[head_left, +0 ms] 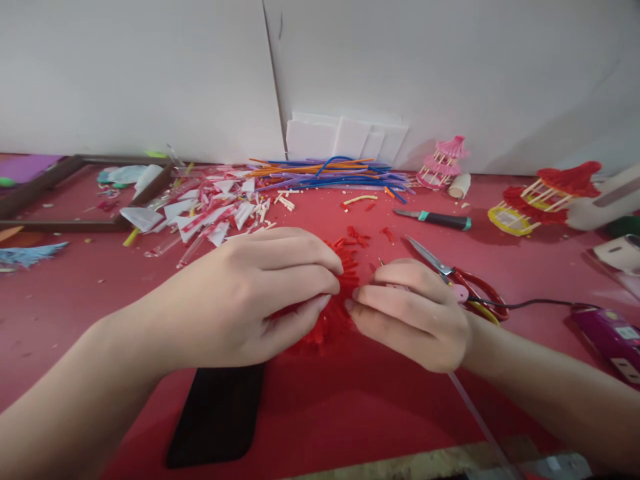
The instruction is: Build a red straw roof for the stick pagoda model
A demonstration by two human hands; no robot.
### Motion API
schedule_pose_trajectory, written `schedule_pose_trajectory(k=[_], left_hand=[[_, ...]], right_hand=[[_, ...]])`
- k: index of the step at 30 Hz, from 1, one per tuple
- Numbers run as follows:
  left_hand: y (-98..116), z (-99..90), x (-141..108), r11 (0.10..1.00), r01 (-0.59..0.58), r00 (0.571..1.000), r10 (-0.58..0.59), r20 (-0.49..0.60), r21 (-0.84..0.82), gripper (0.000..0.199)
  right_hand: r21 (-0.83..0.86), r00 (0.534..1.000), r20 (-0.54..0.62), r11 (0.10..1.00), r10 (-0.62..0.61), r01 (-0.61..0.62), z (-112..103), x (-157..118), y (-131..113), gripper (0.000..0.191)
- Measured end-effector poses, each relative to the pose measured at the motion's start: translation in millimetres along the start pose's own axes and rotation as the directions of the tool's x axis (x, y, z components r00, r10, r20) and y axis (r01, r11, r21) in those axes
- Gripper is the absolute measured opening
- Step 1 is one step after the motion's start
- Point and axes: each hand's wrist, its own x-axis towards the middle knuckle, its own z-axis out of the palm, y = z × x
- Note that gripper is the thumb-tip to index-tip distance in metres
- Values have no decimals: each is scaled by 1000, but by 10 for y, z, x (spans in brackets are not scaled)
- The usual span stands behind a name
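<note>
Left hand (273, 293): thumb and fingers drawn together, pinching a red fringed piece (336, 320).

Red fringed piece: located between the two hands, at the left fingertips; visible strips fan out, the upper ones pointing right, toward the right hand. Overall long axis hidden by the fingers; cannot be told.

Right hand (415, 310): fingers curled around a pink corded tool (459, 293), fingertips just beside the red piece. Tool mostly covered; its long axis runs roughly sideways, thin tip to the left and slightly away, rounded end behind the knuckles.

Below the right hand: thin translucent stick (477, 413), slanting toward the near edge.

Below the left hand: dark flat slab (217, 413).

Right of the right hand: scissors (443, 268), blades pointing away and left; black cord (530, 302); purple power strip (607, 337).

Beyond the right hand: utility knife (443, 220); pink tiered model (445, 162); farther right, red-and-yellow tiered model (545, 197), tilted.

Beyond both hands: red scraps (356, 235); bundle of coloured stems (325, 175), lying sideways.

Beyond the left hand: heap of wrappers (200, 213).
</note>
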Motion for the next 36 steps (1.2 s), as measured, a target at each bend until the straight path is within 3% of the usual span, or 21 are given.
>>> schedule_pose_trajectory(k=[5,18,27,36], left_hand=[[1,0,3,1000,5,1000,-5,5,1,19],[15,0,0,1000,7,1000,-7,4,-6,20],[-17,13,-1,1000,-27,1000,27,-1,1,18],[1,-6,16,1000,-6,1000,7,13,-20,19]], right_hand=[[5,999,-40,1000,-9,9,43,-45,4,10],[106,982,-9,977,189,-187,71,-11,15,2],[1,995,17,996,94,-94,43,-26,21,7],[25,989,7,988,151,-151,95,-80,10,6]])
